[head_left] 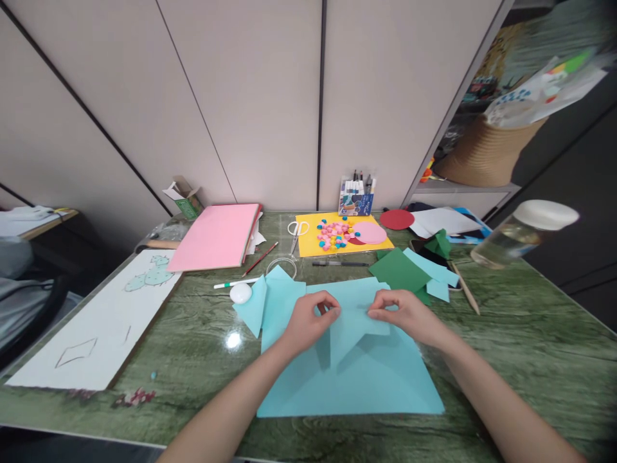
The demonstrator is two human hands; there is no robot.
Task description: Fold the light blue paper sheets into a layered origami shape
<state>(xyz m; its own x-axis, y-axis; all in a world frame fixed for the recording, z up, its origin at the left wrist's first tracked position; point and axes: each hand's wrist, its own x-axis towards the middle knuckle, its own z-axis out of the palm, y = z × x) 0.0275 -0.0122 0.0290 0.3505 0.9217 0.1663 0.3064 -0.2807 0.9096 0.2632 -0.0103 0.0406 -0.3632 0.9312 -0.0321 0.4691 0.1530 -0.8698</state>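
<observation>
Between my two hands is a small folded piece of light blue paper [354,325], raised over a larger light blue sheet [351,395] on the table. My left hand [311,319] is closed, pinching the piece's left edge between thumb and fingertips. On the other side, my right hand [407,314] pinches its upper right edge the same way. One part of the piece hangs down to a point and casts a shadow on the sheet. Left of the sheet, a folded blue paper shape [253,307] lies beside a white rounded object [240,294].
Around the sheet are white scissors [297,229], a black pen [340,263], a pencil [260,259] and green paper [400,270]. Small coloured balls [335,233] lie on yellow paper [308,244]. A bottle [506,241] stands right, a drawing [91,328] lies left.
</observation>
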